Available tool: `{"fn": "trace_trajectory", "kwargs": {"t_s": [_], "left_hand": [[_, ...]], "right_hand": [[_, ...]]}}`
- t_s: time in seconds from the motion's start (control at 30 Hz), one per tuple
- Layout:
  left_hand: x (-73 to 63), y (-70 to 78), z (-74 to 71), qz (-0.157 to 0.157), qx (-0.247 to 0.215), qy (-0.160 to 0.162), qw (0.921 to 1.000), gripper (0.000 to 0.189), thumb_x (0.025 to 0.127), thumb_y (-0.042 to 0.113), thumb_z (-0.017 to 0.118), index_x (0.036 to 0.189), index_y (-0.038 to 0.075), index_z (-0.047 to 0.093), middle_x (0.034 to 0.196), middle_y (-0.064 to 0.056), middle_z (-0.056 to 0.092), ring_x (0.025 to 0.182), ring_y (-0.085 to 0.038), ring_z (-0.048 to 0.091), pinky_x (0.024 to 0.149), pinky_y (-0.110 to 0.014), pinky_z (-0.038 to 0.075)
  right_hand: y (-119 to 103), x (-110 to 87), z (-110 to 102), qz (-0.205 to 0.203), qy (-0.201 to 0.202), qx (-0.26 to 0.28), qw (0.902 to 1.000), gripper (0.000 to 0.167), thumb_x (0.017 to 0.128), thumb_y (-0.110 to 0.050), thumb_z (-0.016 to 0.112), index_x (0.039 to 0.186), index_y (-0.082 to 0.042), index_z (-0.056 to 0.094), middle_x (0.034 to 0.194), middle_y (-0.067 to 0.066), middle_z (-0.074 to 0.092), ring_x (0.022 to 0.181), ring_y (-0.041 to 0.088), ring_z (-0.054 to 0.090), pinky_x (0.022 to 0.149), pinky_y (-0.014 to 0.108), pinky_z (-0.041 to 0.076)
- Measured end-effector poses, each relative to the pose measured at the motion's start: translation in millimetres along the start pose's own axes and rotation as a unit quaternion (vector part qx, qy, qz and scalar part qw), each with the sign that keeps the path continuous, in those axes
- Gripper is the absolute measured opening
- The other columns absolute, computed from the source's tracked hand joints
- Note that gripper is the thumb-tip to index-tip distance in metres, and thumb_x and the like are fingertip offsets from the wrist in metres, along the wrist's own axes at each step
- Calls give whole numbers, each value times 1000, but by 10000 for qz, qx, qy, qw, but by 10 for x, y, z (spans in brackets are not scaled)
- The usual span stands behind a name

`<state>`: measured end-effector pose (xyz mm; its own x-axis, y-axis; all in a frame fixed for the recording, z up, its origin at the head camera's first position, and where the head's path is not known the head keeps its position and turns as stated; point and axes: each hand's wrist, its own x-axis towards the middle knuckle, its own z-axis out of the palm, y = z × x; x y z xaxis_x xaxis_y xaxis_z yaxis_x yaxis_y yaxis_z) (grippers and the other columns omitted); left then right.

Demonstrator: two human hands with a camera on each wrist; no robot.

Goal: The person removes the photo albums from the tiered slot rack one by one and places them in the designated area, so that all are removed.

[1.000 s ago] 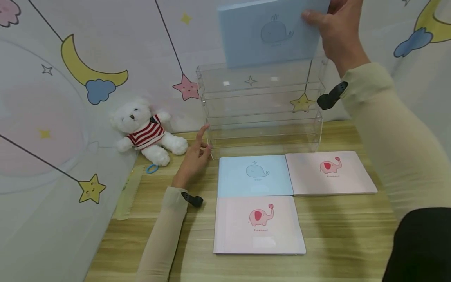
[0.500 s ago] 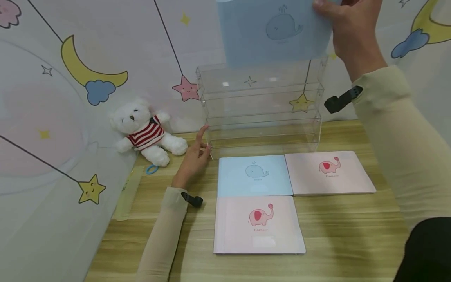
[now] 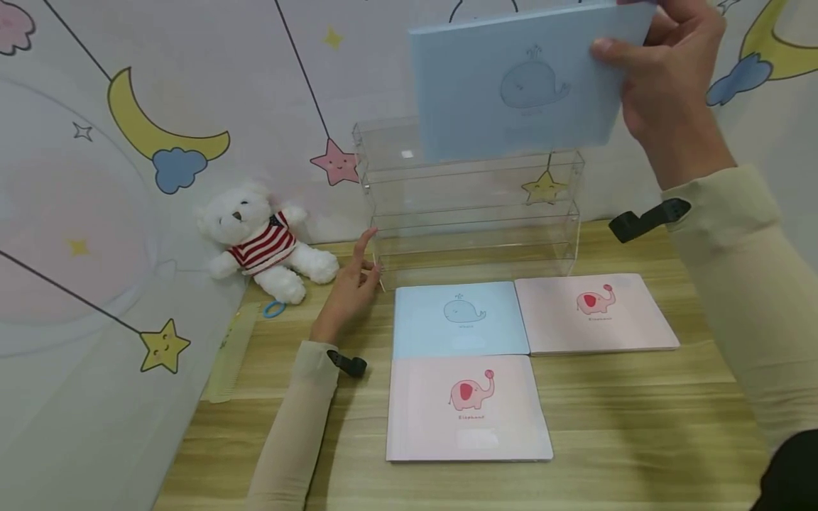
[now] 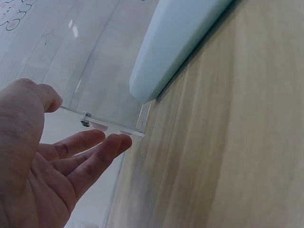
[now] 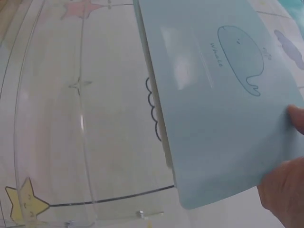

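Observation:
In the head view, my right hand (image 3: 674,85) pinches the right end of a light blue whale book (image 3: 524,106), thumb on its front cover. The book is raised upright, overlapping the upper part of a clear acrylic rack (image 3: 473,195) with several tiers. In the right wrist view, the cover (image 5: 223,133) reads "Whale". My left hand (image 3: 348,294) touches the rack's lower left side; in the left wrist view, its fingers (image 4: 90,168) extend along the panel edge. Before the rack lie another blue whale book (image 3: 460,323) and two pink elephant books (image 3: 469,408).
Left of the rack, a white teddy bear (image 3: 262,238) in a striped shirt leans against the patterned wall backdrop (image 3: 211,85). Near it on the wooden table (image 3: 613,426) are a blue ring (image 3: 274,309) and a pale yellow comb (image 3: 235,351).
My right hand has shifted right with the blue whale book, and over the last half second it has come lower in the head view. My left hand stays at the rack.

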<state>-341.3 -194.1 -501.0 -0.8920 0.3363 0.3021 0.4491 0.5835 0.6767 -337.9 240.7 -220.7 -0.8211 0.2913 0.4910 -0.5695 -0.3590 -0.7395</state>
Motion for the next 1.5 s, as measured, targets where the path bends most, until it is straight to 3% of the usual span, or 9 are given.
{"fn": "trace_trajectory", "kwargs": {"t_s": [0.17,0.4,0.6,0.67,0.83,1.1,1.5], "left_hand": [[-3,-10,-10,-10,-6,12,10000,72,114,21,50,169,47,12,109,-20,77,74,-27,76,73,-41,56],[-3,-15,-6,-16,-64,-14,10000,72,114,22,51,170,46,12,109,-20,77,76,-29,77,75,-43,57],[-3,-15,-2,-43,-93,-34,9999,72,114,23,51,170,47,12,111,-21,76,79,-31,78,77,-46,59],[-5,-13,-1,-52,-68,-43,10000,72,114,24,51,170,47,11,112,-21,76,81,-31,79,78,-47,59],[-4,-7,-11,-18,29,-30,10000,71,115,23,51,170,45,12,111,-21,77,81,-30,78,79,-47,59],[-12,24,-18,-40,-69,-10,10000,71,114,21,51,170,43,14,111,-23,77,81,-33,79,79,-47,60],[-5,12,-20,-5,-89,10,10000,72,114,21,51,170,46,13,109,-21,77,79,-31,78,78,-47,59]], "right_hand": [[-53,-118,-86,143,80,81,9998,42,81,21,80,118,2,74,129,15,72,135,34,65,118,45,51],[-129,-384,-199,160,38,-25,9999,42,83,23,77,119,3,72,124,17,73,133,35,64,132,57,27],[-229,-587,-309,340,38,-27,9994,44,85,21,77,126,6,69,129,18,68,137,35,59,130,55,32],[-254,-655,-356,405,106,-55,9991,45,86,21,76,128,6,68,128,17,67,137,34,58,127,52,39],[-259,-824,-496,405,99,-8,9991,44,87,23,73,128,10,66,122,18,70,132,34,61,102,35,60],[-188,-1002,-805,525,144,69,9985,47,83,31,69,127,13,66,114,18,76,116,31,72,86,32,64],[-143,-1208,-1184,852,305,-196,9957,48,86,30,66,129,9,67,119,15,74,108,27,73,78,29,65]]}}
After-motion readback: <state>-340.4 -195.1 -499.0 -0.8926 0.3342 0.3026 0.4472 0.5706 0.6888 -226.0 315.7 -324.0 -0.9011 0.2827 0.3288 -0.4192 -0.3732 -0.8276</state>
